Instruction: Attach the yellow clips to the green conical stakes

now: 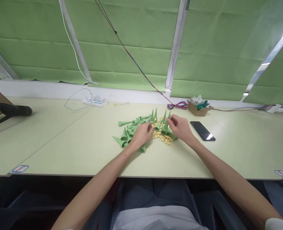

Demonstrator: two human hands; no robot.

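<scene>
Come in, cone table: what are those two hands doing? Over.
Left hand over green cones, grip unclear. Right hand at an upright cone, grip unclear. Yellow pieces scattered among cones. Phone apart, to the right.

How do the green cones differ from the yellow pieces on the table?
Size: the green cones are larger; the yellow pieces are small. Pose: several green cones stand point-up, while the yellow pieces lie low, scattered. Shared: both are many and sit on the table.

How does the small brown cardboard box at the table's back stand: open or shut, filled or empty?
Open and filled: crumpled clear plastic and dark green material show above the rim of the small brown cardboard box.
</scene>
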